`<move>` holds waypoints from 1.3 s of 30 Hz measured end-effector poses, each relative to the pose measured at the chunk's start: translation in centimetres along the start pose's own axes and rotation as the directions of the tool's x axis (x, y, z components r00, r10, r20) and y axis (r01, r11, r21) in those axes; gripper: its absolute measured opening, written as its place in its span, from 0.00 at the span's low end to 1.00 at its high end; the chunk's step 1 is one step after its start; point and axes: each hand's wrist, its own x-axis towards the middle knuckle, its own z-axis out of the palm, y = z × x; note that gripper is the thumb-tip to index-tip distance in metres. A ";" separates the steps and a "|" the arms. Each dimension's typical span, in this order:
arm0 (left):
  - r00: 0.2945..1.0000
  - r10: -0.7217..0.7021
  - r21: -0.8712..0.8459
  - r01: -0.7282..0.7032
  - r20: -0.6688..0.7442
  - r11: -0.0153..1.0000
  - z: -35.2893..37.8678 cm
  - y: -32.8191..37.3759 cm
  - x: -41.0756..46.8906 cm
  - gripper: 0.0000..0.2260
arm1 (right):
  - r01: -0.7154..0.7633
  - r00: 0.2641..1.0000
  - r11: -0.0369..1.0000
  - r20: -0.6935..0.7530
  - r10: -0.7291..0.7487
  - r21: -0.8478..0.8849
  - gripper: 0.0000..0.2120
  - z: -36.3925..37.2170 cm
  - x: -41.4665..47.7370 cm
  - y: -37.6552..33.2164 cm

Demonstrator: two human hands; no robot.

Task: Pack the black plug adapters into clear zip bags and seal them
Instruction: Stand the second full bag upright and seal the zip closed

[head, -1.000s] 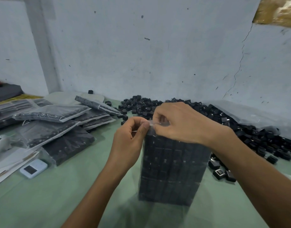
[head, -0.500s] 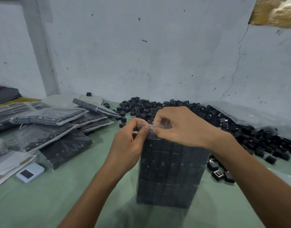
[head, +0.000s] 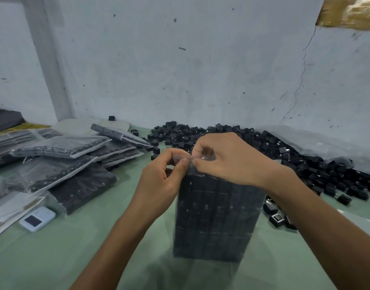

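A clear zip bag [head: 215, 218] packed with rows of black plug adapters stands upright on the green table in front of me. My left hand [head: 165, 181] pinches the bag's top strip at its left end between thumb and fingers. My right hand [head: 228, 158] pinches the same strip just to the right of it, fingers curled over the top edge. Whether the zip strip is closed under my fingers is hidden. A big heap of loose black adapters [head: 263, 147] lies behind and to the right of the bag.
Several filled bags [head: 71, 162] are stacked at the left. A small white device [head: 37, 219] and papers lie at the near left. A few loose adapters [head: 278, 218] sit right of the bag. Crumpled clear plastic [head: 326, 143] lies against the wall at the right.
Both hands stay pinched on the bag's top strip, with only small finger shifts. The view has dipped slightly, and the bag stands where it was.
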 end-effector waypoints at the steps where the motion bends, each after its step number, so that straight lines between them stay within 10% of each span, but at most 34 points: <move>1: 1.000 0.011 0.038 -0.012 0.024 0.999 -0.2 0.0 0.1 0.03 | 0.006 1.000 1.000 0.005 -0.006 -0.005 0.05 0.1 0.0 0.0; 29: 0.966 0.216 0.399 -0.255 0.139 0.881 0.1 2.1 1.2 0.03 | 0.040 0.999 0.996 -0.013 -0.042 -0.081 0.06 -0.9 -1.9 1.4; 39: 0.978 0.158 0.234 -0.186 0.135 0.954 -0.1 1.8 0.9 0.06 | 0.037 0.998 0.997 -0.047 -0.040 -0.069 0.12 -1.0 -1.7 1.2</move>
